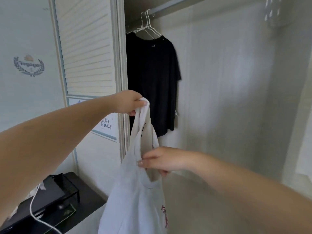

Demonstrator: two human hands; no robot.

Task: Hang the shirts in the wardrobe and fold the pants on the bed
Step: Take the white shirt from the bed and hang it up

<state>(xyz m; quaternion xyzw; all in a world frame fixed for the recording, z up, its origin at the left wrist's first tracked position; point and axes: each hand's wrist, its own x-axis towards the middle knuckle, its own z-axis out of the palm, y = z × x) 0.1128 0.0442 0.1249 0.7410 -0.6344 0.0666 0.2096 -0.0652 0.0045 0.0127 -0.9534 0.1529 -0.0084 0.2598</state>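
- The left hand (130, 103) was raised in front of the open wardrobe (236, 98), its fingers and thumb curled round a bunched-up top edge of a white shirt (135, 196).
- The white shirt hung down from that hand, its upper part drawn into a narrow strip and its body spreading wider below, with a reddish print near its lower right edge.
- The right hand (160, 162) was lower than the left and to its right, pinching the shirt's fabric at what looked like the neck opening, thumb on the near side and fingers tucked behind the cloth.
- Beyond and above the left hand, a black shirt (152, 78) hung on a white wire hanger (148, 26) from the wardrobe rail (170, 5); other white hangers sat just beside it on the rail.
- To the left of the left hand stood a louvred wardrobe door (87, 48) with a small printed sign lower down.
- Below the left forearm, a dark counter (87, 196) carried a black device (55, 193) with a white cable (33, 205) trailing over it.
- No hanger was in either hand.
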